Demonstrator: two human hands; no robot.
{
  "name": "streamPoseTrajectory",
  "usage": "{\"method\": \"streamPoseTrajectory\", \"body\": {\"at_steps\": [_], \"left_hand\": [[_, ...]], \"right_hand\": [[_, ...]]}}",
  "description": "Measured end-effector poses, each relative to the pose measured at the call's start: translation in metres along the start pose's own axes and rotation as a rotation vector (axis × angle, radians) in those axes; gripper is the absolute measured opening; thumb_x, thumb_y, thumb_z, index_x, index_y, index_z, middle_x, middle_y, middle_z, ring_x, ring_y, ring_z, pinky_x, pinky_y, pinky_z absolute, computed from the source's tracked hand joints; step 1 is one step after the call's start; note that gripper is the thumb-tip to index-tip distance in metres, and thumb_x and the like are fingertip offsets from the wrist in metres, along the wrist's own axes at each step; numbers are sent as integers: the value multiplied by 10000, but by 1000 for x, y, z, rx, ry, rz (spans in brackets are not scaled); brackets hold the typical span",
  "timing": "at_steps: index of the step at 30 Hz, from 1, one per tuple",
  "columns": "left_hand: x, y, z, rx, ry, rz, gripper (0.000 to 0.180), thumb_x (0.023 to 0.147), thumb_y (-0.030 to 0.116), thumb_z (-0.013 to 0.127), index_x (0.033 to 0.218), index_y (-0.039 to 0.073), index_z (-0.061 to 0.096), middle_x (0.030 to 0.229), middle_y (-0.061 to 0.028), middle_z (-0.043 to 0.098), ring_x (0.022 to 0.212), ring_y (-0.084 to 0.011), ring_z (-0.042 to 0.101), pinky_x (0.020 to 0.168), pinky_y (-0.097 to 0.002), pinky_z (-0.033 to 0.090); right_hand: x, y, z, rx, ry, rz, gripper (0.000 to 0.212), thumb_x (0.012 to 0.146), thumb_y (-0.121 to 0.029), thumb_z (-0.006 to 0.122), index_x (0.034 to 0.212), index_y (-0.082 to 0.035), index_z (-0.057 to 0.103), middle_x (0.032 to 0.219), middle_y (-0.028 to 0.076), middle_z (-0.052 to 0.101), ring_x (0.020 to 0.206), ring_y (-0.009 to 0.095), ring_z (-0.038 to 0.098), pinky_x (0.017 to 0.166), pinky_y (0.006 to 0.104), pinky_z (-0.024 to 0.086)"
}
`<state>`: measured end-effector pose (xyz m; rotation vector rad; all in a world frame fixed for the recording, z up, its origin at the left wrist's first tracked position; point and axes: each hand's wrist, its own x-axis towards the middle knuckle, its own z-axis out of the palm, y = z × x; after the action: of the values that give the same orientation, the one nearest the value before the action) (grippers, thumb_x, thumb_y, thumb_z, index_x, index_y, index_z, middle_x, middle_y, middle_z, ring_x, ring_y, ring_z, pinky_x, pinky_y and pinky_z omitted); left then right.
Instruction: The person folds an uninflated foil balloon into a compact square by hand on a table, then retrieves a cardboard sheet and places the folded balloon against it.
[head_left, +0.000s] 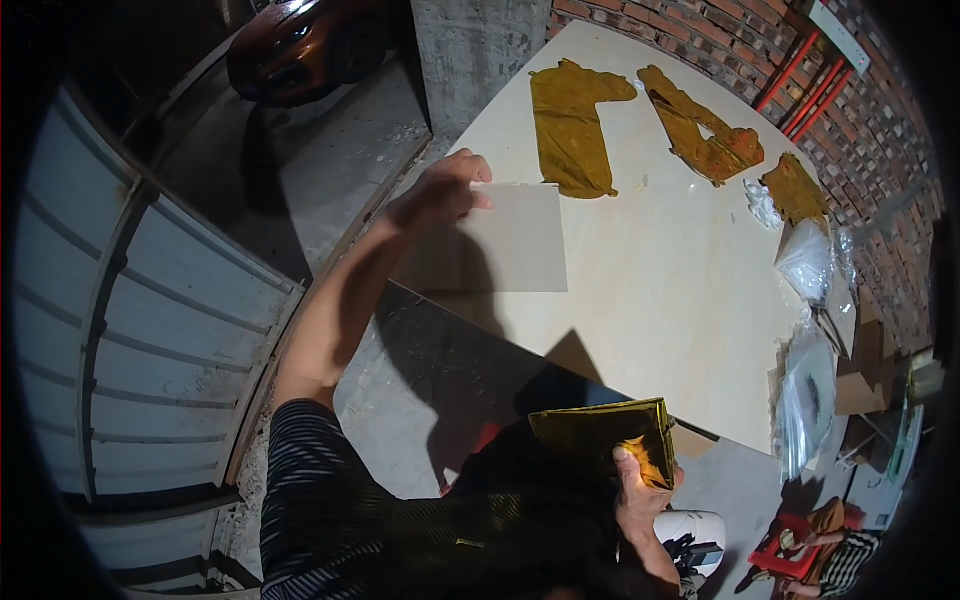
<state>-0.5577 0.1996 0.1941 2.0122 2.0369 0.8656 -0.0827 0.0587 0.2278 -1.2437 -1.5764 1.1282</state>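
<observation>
My left hand (pixel 445 190) reaches out to the table's left side, thumb and fingertips pinched at the upper edge of a flat grey-beige sheet (pixel 520 245). The sheet, perhaps card or board, lies near the table's left edge, partly in my arm's shadow. Close to my body, my right hand (pixel 645 495) grips a flat, shiny gold foil-wrapped packet (pixel 595 425) by its right end. The thumb presses on crumpled foil there; the fingers behind are mostly hidden. On the far part of the table lies a large folded gold foil piece (pixel 575 135).
More gold foil pieces (pixel 700 125) lie toward the brick wall (pixel 860 150). Clear plastic bags (pixel 807 262) line the pale table's (pixel 650 270) right side, near a cardboard box (pixel 865 370). Another person's striped sleeve (pixel 853 562) shows lower right by a red stool (pixel 783 535).
</observation>
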Motion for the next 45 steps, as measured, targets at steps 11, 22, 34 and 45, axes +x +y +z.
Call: {"method": "streamPoseTrajectory", "body": {"at_steps": [11,22,34,45], "left_hand": [[50,5,0,157,-276,-211,300,812,272,870,974,55,740,993,-122,756,992,-285,717,852,-395,554],[69,20,-15,180,-586,-344,286,827,249,845,1005,43,757,1030,-147,772,999,-280,723,846,-398,556],[71,34,-56,114,-615,-60,276,763,124,726,1013,14,766,850,-94,760,794,-193,699,698,-372,544],[59,57,-65,211,-610,-78,284,716,128,690,971,6,712,813,-117,712,768,-216,658,671,-397,506]], "right_hand": [[49,-17,7,-135,-191,-327,173,853,-129,834,920,9,755,775,72,732,648,184,669,651,332,549],[171,-11,104,93,-611,217,240,952,-137,780,1118,36,778,1010,63,770,868,93,661,821,275,535],[165,-5,111,13,-557,134,205,950,-150,808,1056,24,783,946,54,720,852,99,633,800,292,527],[163,-9,108,-34,-572,123,203,959,-137,793,1065,35,776,960,64,719,863,108,641,800,296,529]]}}
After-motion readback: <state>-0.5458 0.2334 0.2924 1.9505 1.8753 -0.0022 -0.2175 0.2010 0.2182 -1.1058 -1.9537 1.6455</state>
